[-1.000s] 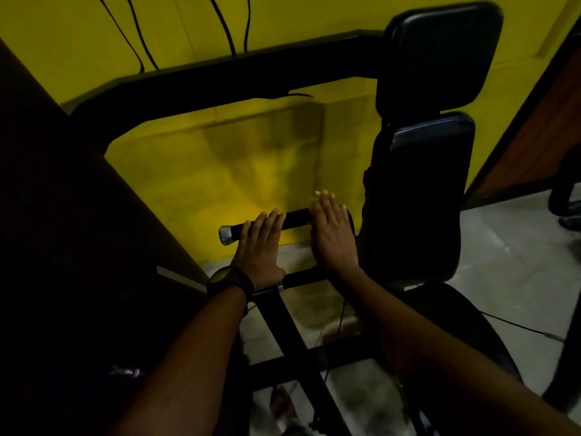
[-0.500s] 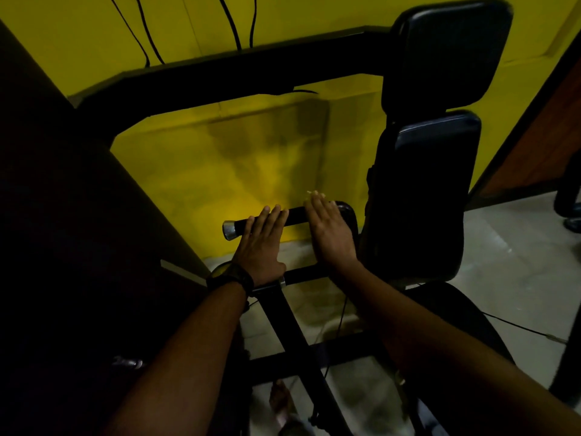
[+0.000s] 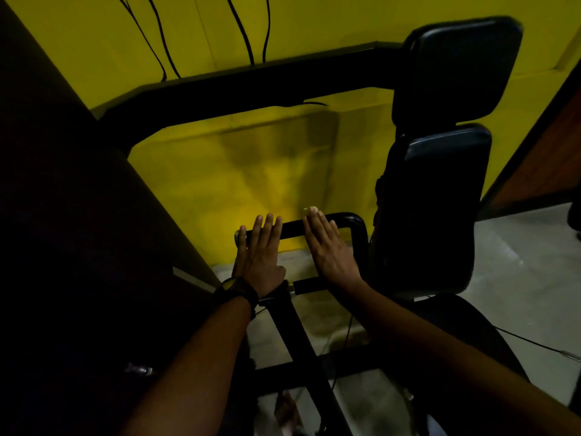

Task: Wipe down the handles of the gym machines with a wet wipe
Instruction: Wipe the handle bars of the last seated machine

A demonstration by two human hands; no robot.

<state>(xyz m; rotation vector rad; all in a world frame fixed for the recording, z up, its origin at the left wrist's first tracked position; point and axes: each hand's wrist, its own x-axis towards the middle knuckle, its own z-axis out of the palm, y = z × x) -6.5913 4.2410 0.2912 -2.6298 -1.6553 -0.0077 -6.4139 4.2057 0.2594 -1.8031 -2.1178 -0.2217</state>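
A black horizontal machine handle (image 3: 292,233) runs from a metal end cap on the left to a bend (image 3: 356,223) on the right. My left hand (image 3: 259,256), with a dark watch on its wrist, lies flat over the handle's left end, fingers straight. My right hand (image 3: 330,250) lies flat over the right part, fingers straight too. A small white bit of the wet wipe (image 3: 312,209) shows past its fingertips; the rest is hidden under the hand.
Two black back pads (image 3: 446,196) stand right of the handle above the dark seat (image 3: 465,335). A thick black frame arm (image 3: 251,89) crosses above. A dark panel (image 3: 78,247) fills the left. Behind are a yellow wall with hanging cables (image 3: 248,33), and a grey floor (image 3: 518,278).
My left hand has slid left along the handle and now covers most of the metal end cap. My right hand stays flat on the right part.
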